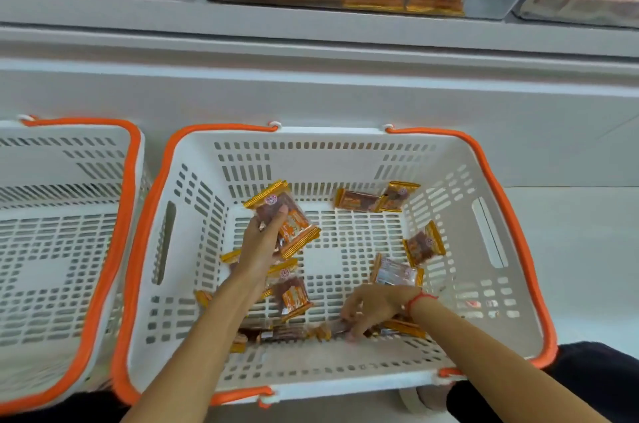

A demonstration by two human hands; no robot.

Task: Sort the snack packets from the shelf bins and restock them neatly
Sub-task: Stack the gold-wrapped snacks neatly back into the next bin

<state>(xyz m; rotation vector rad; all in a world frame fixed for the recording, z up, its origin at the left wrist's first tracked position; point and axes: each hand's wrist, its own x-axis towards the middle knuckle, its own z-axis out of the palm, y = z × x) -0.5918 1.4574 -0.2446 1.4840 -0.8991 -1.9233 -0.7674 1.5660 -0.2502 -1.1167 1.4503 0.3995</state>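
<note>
My left hand [261,242] grips a packet stack [283,218] — one could slide out — while my right hand [371,310] pinches a packet [340,327] on the basket [325,135] floor.

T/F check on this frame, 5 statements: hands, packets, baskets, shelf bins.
1. The left hand holds snack packets. True.
2. The right hand is lifted out above the basket rim. False: it is down at the basket floor, fingers on packets near the front wall.
3. The middle basket has blue handles. False: they are orange.
4. Two packets lie against the basket's far wall. True.
5. The left basket is packed with packets. False: none show in it.
</note>
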